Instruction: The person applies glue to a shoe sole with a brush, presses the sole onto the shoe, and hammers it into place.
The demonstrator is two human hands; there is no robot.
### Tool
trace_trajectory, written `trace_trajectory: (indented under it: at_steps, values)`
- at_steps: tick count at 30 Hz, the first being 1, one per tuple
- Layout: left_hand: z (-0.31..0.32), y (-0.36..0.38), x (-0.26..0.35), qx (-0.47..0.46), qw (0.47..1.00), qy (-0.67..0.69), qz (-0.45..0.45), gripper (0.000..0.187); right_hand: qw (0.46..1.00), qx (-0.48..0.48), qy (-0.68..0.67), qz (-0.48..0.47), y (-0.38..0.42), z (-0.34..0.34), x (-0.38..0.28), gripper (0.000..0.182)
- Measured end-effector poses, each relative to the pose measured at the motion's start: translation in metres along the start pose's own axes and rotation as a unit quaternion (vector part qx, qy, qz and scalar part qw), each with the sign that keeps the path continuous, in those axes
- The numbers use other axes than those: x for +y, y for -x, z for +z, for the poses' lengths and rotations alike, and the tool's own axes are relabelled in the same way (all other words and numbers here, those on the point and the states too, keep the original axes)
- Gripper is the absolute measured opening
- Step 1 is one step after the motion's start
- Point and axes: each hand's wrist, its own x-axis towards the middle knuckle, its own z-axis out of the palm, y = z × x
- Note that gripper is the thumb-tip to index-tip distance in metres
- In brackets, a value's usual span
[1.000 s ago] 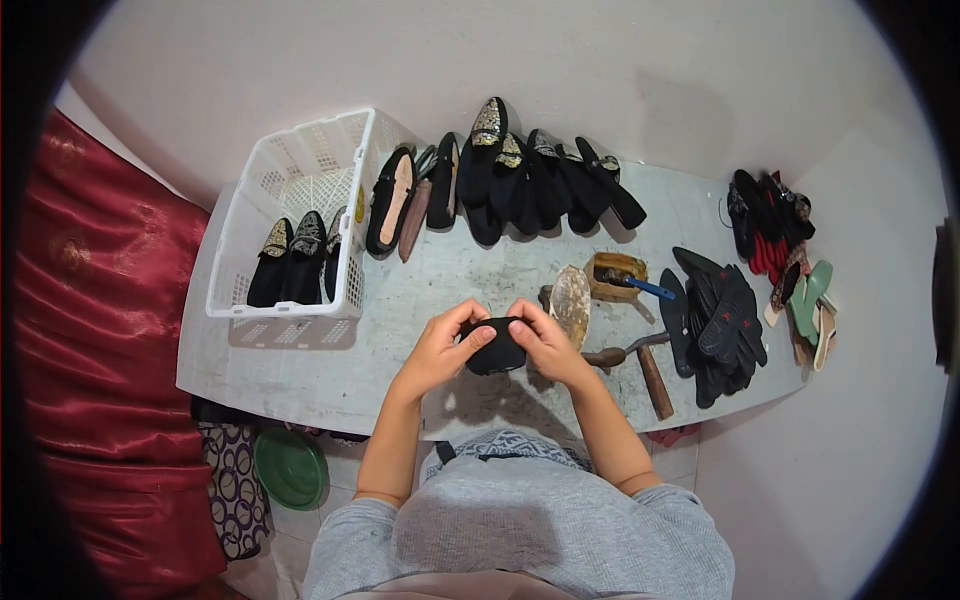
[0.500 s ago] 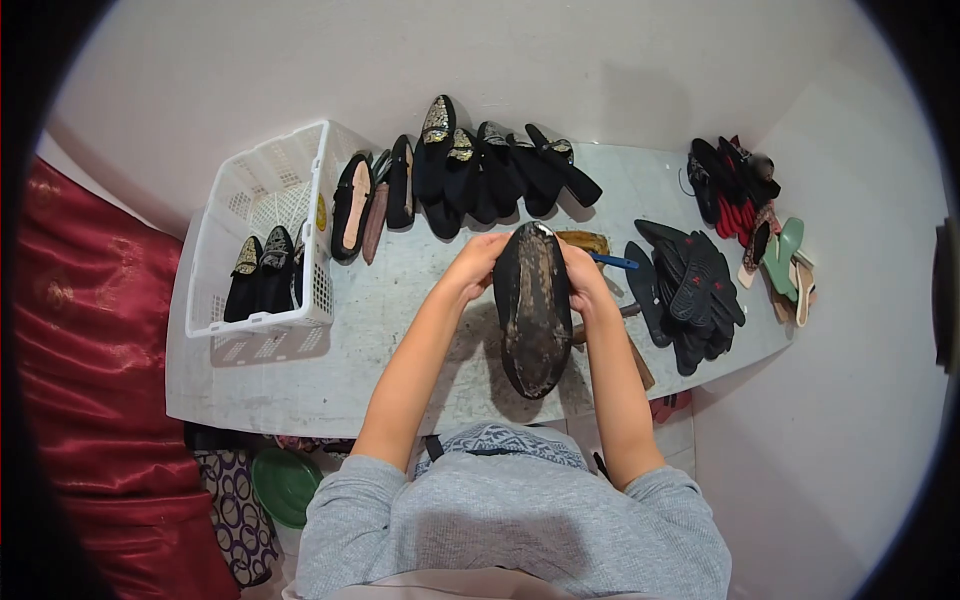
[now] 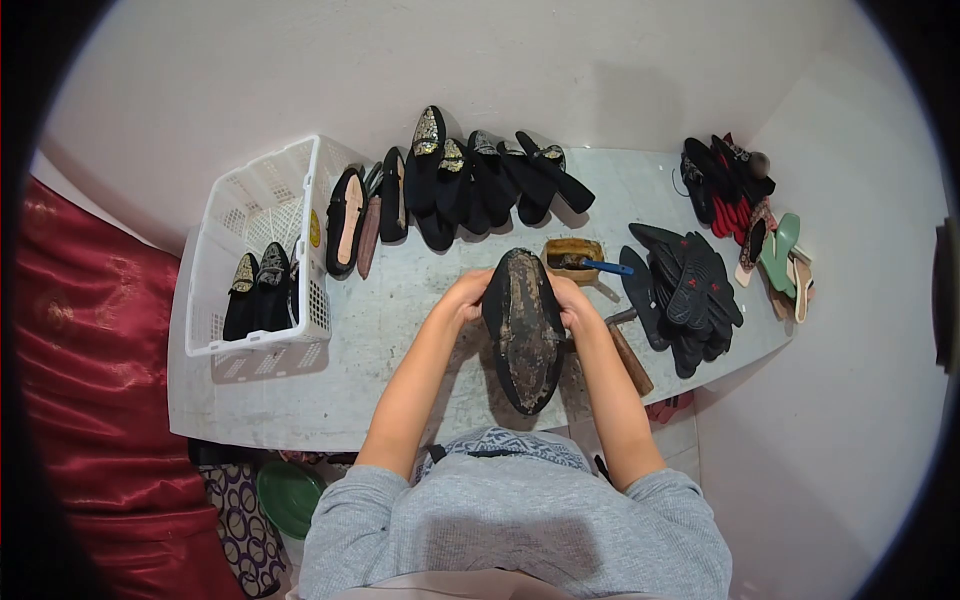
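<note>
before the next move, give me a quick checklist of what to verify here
1. Both hands on the shoe: left hand and right hand grip the black shoe at its far end: ok.
2. Underside turned up to the camera: ok.
3. Underside coating even: patchy, cannot tell.
4. Hammer within reach, beside the right forearm: ok.
5. Brush with blue handle on its wooden holder: ok.
6. Sole stack close at right: ok.

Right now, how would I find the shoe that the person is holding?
Look at the grey table, in front of the row of black shoes by the wall. Both hands grip one black shoe upside down. Only it shows a scuffed, glue-stained bottom.
</note>
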Motion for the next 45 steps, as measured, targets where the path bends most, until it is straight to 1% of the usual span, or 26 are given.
trace_trajectory:
  at_steps: [3, 4, 6, 10, 12, 16, 18, 21, 22, 24, 25, 26, 27, 28, 29, 31, 33, 35, 37, 39, 40, 42, 43, 45]
  values:
    - [0.001, 0.002, -0.002, 0.009, 1.000, -0.010, 0.006, 0.022, 1.000, 0.018, 0.019, -0.011, 0.008, 0.005, 0.002, 0.029]
    - [0.002, 0.004, -0.002, 0.010, 1.000, -0.011, 0.006, 0.022, 1.000, 0.017, 0.018, -0.011, 0.012, 0.008, 0.004, 0.029]
    - [0.004, 0.008, -0.003, 0.015, 1.000, 0.015, 0.011, 0.022, 0.999, 0.030, -0.039, -0.017, 0.018, 0.014, 0.006, 0.028]
    - [0.005, 0.016, -0.012, 0.010, 0.999, 0.020, 0.031, 0.023, 0.999, 0.035, -0.027, -0.026, 0.026, 0.009, 0.012, 0.031]
    - [0.006, 0.024, -0.016, -0.009, 0.997, 0.043, 0.062, 0.025, 0.997, -0.026, -0.063, -0.022, 0.035, 0.009, 0.013, 0.035]
    - [0.010, 0.041, -0.023, 0.019, 0.995, 0.088, 0.049, 0.028, 0.998, -0.040, -0.049, -0.022, 0.065, 0.015, 0.017, 0.038]
    - [0.010, 0.051, -0.029, -0.020, 0.992, 0.116, 0.049, 0.031, 0.998, -0.042, -0.041, -0.019, 0.075, 0.014, 0.022, 0.038]
    - [0.030, 0.082, -0.038, -0.016, 0.990, 0.123, 0.066, 0.032, 0.999, -0.026, -0.014, -0.030, 0.083, 0.008, 0.036, 0.039]
    - [0.028, 0.087, -0.044, -0.017, 0.990, 0.123, 0.066, 0.032, 0.999, -0.045, -0.004, -0.022, 0.084, 0.004, 0.038, 0.038]
    - [0.025, 0.097, -0.055, -0.071, 0.992, 0.070, 0.076, 0.032, 0.998, -0.046, 0.013, -0.032, 0.090, 0.003, 0.043, 0.040]
    - [0.024, 0.100, -0.061, -0.072, 0.992, 0.070, 0.076, 0.032, 0.998, -0.049, 0.030, -0.041, 0.094, 0.005, 0.045, 0.041]
    - [0.022, 0.101, -0.066, -0.067, 0.990, 0.079, 0.095, 0.033, 0.997, -0.049, 0.030, -0.041, 0.097, 0.006, 0.049, 0.041]
    - [0.021, 0.103, -0.069, -0.062, 0.988, 0.087, 0.115, 0.034, 0.996, -0.074, -0.008, -0.043, 0.099, 0.008, 0.052, 0.043]
    - [0.020, 0.104, -0.071, -0.062, 0.988, 0.085, 0.116, 0.034, 0.993, -0.099, -0.047, -0.045, 0.100, 0.010, 0.056, 0.045]
    - [0.020, 0.105, -0.073, -0.061, 0.988, 0.082, 0.116, 0.035, 0.993, -0.100, -0.046, -0.045, 0.100, 0.009, 0.062, 0.045]
    - [0.019, 0.105, -0.081, -0.059, 0.988, 0.081, 0.117, 0.035, 0.988, -0.098, -0.099, -0.062, 0.099, 0.005, 0.074, 0.049]
    - [0.019, 0.101, -0.092, -0.057, 0.985, 0.112, 0.119, 0.039, 0.986, -0.103, -0.117, -0.060, 0.098, 0.002, 0.081, 0.051]
    - [0.024, 0.100, -0.098, -0.049, 0.983, 0.134, 0.113, 0.038, 0.983, -0.107, -0.137, -0.059, 0.097, 0.000, 0.086, 0.052]
    - [0.024, 0.100, -0.101, -0.042, 0.981, 0.156, 0.104, 0.037, 0.974, -0.138, -0.171, -0.055, 0.098, -0.002, 0.089, 0.055]
    - [0.022, 0.098, -0.104, -0.096, 0.975, 0.181, 0.090, 0.041, 0.972, -0.144, -0.176, -0.055, 0.099, -0.003, 0.090, 0.057]
    - [0.022, 0.099, -0.104, -0.094, 0.974, 0.184, 0.088, 0.041, 0.970, -0.150, -0.181, -0.056, 0.100, -0.002, 0.090, 0.058]
    - [0.024, 0.102, -0.103, -0.138, 0.970, 0.197, 0.035, 0.048, 0.975, -0.144, -0.161, -0.060, 0.103, -0.001, 0.089, 0.060]
    - [0.024, 0.101, -0.102, -0.137, 0.970, 0.199, 0.034, 0.048, 0.978, -0.142, -0.138, -0.066, 0.103, -0.001, 0.088, 0.061]
    - [0.025, 0.101, -0.101, -0.146, 0.974, 0.170, 0.039, 0.054, 0.980, -0.137, -0.122, -0.071, 0.102, -0.001, 0.089, 0.061]
